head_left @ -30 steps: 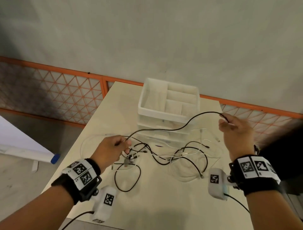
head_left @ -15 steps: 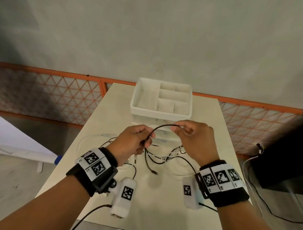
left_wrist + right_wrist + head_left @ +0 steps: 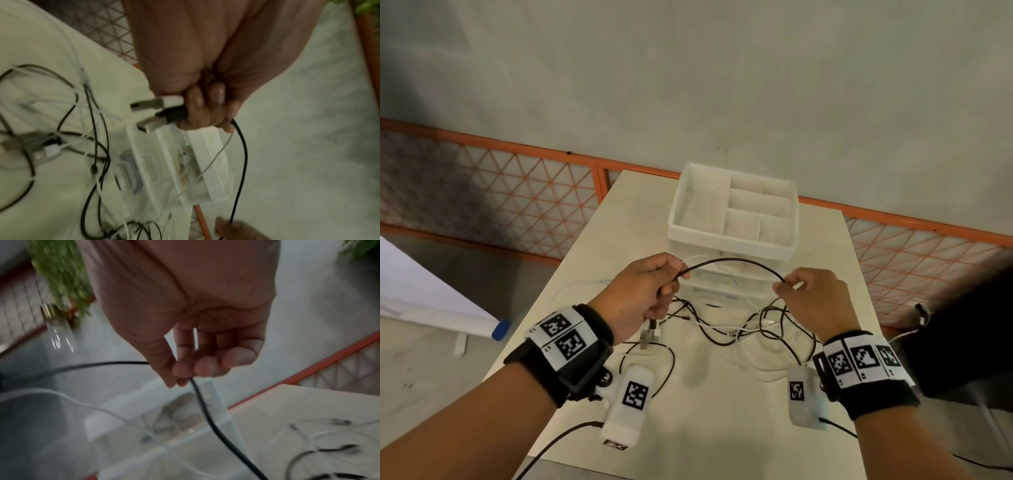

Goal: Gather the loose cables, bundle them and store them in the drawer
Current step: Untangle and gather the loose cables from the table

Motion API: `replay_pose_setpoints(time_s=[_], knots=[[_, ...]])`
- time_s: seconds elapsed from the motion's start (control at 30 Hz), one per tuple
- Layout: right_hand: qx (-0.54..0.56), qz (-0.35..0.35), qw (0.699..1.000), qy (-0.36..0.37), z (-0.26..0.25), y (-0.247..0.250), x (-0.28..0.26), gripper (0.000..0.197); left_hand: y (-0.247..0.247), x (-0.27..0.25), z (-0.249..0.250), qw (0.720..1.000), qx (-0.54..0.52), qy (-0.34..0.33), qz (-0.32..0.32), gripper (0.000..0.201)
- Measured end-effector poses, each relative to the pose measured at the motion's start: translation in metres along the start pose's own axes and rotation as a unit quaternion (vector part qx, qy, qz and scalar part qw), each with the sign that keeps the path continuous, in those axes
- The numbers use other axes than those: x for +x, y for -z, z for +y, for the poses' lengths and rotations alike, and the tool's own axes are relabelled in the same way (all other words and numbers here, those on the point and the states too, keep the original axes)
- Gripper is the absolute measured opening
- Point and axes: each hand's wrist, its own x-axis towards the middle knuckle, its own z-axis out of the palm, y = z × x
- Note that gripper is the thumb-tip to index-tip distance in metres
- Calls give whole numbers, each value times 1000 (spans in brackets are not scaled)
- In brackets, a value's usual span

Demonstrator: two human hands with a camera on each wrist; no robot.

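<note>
A black cable (image 3: 732,262) arcs between my two hands above the table. My left hand (image 3: 643,291) grips one end of it in a fist; the left wrist view shows a black USB plug (image 3: 156,121) and a white USB plug (image 3: 156,103) sticking out of that fist (image 3: 205,112). My right hand (image 3: 804,298) pinches the cable (image 3: 205,408) between thumb and fingertips (image 3: 185,369). A tangle of black and white cables (image 3: 743,329) lies on the table below. The white drawer unit (image 3: 732,219) stands behind, its top drawer pulled out and divided into compartments.
The cream table (image 3: 705,428) ends close at left and front. An orange mesh fence (image 3: 493,192) runs behind it. A dark object (image 3: 969,342) sits off the table's right edge. A white roll with a blue cap (image 3: 500,330) lies on the floor at left.
My hands came together in front of the drawer unit, then drew slightly apart. The black cable now arcs between them in a wider loop.
</note>
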Motion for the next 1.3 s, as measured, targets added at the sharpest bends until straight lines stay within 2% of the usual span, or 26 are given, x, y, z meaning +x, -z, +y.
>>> replay_pose_setpoints(time_s=[0.07,0.13,0.2,0.27,0.33,0.4,0.47,0.53,0.6,0.67,0.7,0.73,0.8,0.83,0.9,0.97,1.03,1.1,1.17,1.2,1.23,1.3], knots=[[-15,-44,998,-49,12,-5,5,26,8,-1,7,999,40,-19,1,29],[32,-20,997,-65,15,-2,9,24,15,-3,11,996,81,-23,-10,35],[107,66,992,-31,13,8,16,17,19,-4,10,989,145,-24,-20,32],[181,139,973,25,2,22,19,12,23,-3,4,981,195,-17,-20,28],[250,140,957,55,-4,28,21,19,25,-2,-2,975,220,-13,-5,26],[243,102,964,34,0,24,20,23,26,-2,-7,969,244,-26,17,24],[125,29,991,-23,12,14,16,27,27,-2,-10,964,258,-54,41,22],[-10,-55,996,-71,19,4,4,46,27,-4,-11,958,272,-74,53,21],[-3,-86,996,-40,11,-9,-14,62,28,-4,-14,953,288,-81,42,23],[72,-137,987,35,-8,-25,-34,72,25,-4,-15,946,313,-83,9,26],[98,-176,977,68,-16,-34,-41,73,22,-4,-16,943,321,-82,-13,25],[112,-212,966,98,-22,-45,-47,64,17,-4,-15,941,325,-83,-38,21],[109,-231,960,117,-30,-63,-51,21,9,-6,-12,936,332,-92,-73,17],[94,-234,963,97,-29,-67,-48,10,7,-7,-10,937,326,-100,-78,16],[38,-235,971,23,-11,-69,-36,33,11,-11,-4,942,304,-121,-69,13],[-62,-193,978,-38,7,-55,-21,40,25,-13,3,949,282,-134,-43,19],[-101,-94,988,-71,24,-30,-6,37,43,-14,7,933,342,-108,-41,35],[-25,45,996,-78,25,-3,3,23,59,-11,2,897,435,-42,-63,37],[60,150,986,-38,19,13,9,13,66,-8,-13,871,485,12,-78,29],[89,167,982,-13,15,16,10,8,65,-6,-21,863,498,26,-73,28],[112,159,981,10,12,16,9,14,64,-5,-30,862,503,32,-59,28],[116,86,989,10,10,4,3,48,58,-3,-43,867,497,33,-14,28]])
